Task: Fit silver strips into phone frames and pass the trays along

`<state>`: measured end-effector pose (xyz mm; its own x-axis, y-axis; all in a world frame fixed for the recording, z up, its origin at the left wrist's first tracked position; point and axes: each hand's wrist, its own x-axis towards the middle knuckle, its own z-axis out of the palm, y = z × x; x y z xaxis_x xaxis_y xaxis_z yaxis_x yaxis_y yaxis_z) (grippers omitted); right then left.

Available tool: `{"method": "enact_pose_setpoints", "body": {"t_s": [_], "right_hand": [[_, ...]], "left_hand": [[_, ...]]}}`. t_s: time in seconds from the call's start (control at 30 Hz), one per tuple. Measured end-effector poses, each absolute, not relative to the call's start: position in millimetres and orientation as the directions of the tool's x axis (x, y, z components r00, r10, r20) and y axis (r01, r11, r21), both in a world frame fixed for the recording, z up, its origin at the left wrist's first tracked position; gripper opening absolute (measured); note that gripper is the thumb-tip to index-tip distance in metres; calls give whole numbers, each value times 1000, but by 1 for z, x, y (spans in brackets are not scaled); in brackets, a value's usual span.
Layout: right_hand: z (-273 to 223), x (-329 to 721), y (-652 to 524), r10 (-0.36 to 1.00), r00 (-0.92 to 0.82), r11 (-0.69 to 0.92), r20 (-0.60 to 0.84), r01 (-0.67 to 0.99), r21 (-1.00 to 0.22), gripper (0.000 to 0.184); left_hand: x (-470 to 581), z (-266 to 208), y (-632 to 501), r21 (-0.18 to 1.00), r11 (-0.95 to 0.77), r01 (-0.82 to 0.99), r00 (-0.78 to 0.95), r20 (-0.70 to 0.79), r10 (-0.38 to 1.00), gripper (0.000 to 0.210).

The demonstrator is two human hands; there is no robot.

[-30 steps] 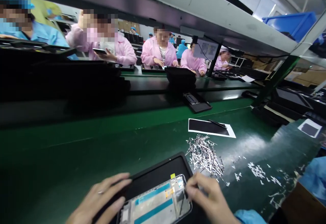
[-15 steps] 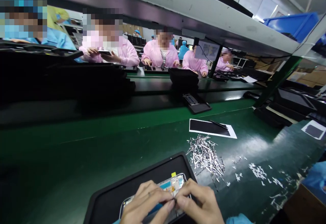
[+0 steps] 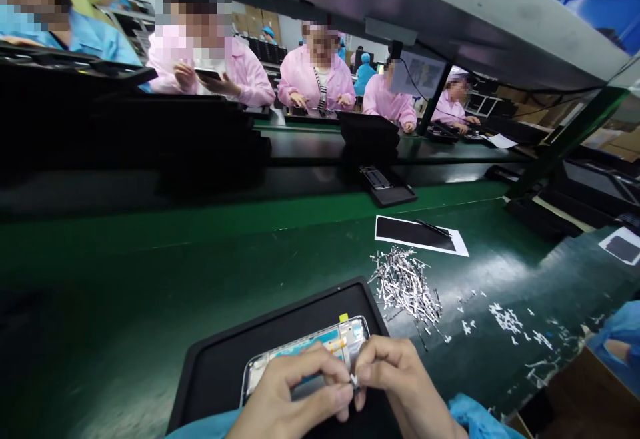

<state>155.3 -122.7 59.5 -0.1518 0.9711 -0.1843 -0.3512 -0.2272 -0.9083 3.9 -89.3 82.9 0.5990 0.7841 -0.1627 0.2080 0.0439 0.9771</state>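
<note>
Silver-rimmed rectangular phone frame [image 3: 313,341] with bright-blue strips across its inner face lies in a shallow black rectangular tray [image 3: 217,376] on the dark-green tabletop [image 3: 125,292], its nearer part hidden by the hands. Take the frame as the clock's centre, twelve pointing away from the wearer. A small yellow tab [image 3: 343,318] sticks out from its far edge towards one o'clock.

The right hand [image 3: 393,367], at three o'clock, has thumb and forefinger pinched together on a small white piece [image 3: 355,380]. The left hand [image 3: 297,389], at six o'clock, curls over the frame with its fingertips nearly together beside that piece; whether they grip it too, I cannot tell.

Just outside the tray, at two o'clock, spreads a loose pile of thin white and dark strips [image 3: 407,286]. Beyond it lies a white paper sheet with a black rectangle [image 3: 410,234], slim black tweezers [image 3: 434,228] resting on it. Well apart, towards three o'clock, sits a cluster of tiny white scraps [image 3: 505,319].
</note>
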Motion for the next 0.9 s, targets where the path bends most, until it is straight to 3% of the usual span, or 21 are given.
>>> {"method": "enact_pose_setpoints", "body": {"t_s": [0.1, 0.17, 0.23, 0.27, 0.37, 0.47, 0.57, 0.63, 0.7, 0.77, 0.9], "right_hand": [[58, 177, -124, 989, -6, -150, -150, -142, -978, 17], [55, 208, -126, 983, 173, -81, -55, 146, -986, 21], [50, 248, -129, 939, 332, -93, 92, 502, -860, 25], [46, 270, -131, 893, 402, -152, 203, 694, -704, 27], [33, 326, -137, 789, 517, -319, 331, 806, -499, 24], [23, 353, -141, 776, 490, -388, 397, 868, -311, 17], [23, 337, -140, 842, 343, -306, 417, 939, -154, 13], [31, 303, -136, 873, 156, -118, 462, 987, -109, 18], [43, 259, -131, 852, -26, 173, 523, 956, -235, 15], [57, 215, -124, 890, -173, 355, 422, 843, -404, 17], [71, 162, -111, 966, -242, 215, 89, 565, -796, 16]], "left_hand": [[-1, 84, -84, 966, 45, 256, 531, -179, 828, 17], [-7, 84, -80, 953, 50, 300, 449, -187, 874, 19], [-13, 82, -77, 942, 92, 324, 399, -224, 889, 22], [-15, 80, -75, 941, 102, 323, 398, -233, 887, 23], [-19, 72, -71, 948, 105, 300, 424, -231, 876, 26], [-18, 65, -69, 944, 130, 304, 431, -257, 865, 26], [-16, 62, -68, 931, 197, 308, 422, -319, 849, 27], [-13, 61, -67, 922, 241, 302, 411, -354, 840, 26], [-9, 62, -67, 920, 268, 287, 417, -372, 830, 25], [-4, 65, -68, 927, 274, 257, 443, -365, 819, 24], [5, 70, -69, 931, 314, 186, 511, -365, 778, 25]]}}
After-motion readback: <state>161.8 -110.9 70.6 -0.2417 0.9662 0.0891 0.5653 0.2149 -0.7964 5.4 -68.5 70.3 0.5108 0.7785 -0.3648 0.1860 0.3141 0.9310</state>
